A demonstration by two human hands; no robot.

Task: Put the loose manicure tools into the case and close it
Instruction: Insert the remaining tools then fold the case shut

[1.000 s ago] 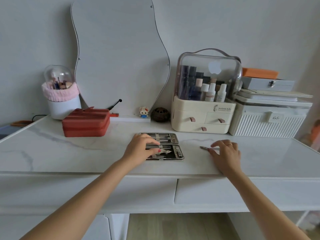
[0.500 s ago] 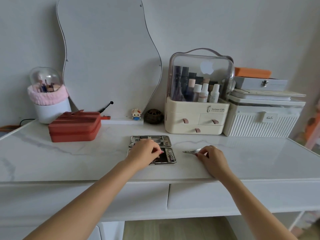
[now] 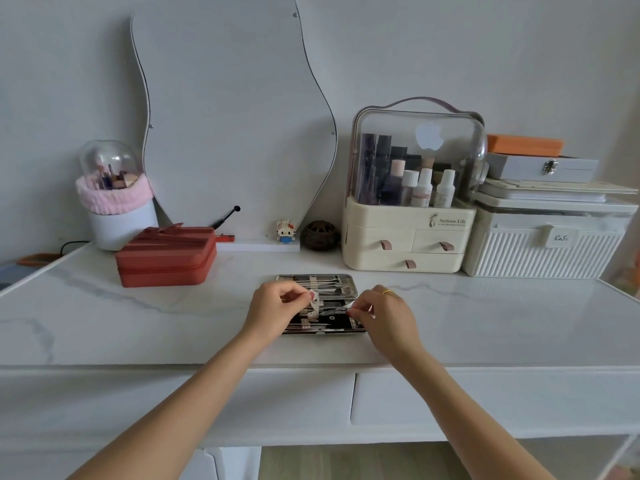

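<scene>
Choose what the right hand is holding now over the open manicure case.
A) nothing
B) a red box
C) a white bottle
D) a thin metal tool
D: the right hand pinches a thin metal tool at its fingers, its tip over the near half of the open manicure case.

one head-worn view, looking forward and down over a white vanity table (image 3: 104, 317)

the wide-angle lens sits above the table's front edge, facing the back wall; the open manicure case (image 3: 317, 284) lies near frame centre, close enough for both forearms to reach it from the bottom corners, while the table's rear clutter and front drawers stay in view.
</scene>
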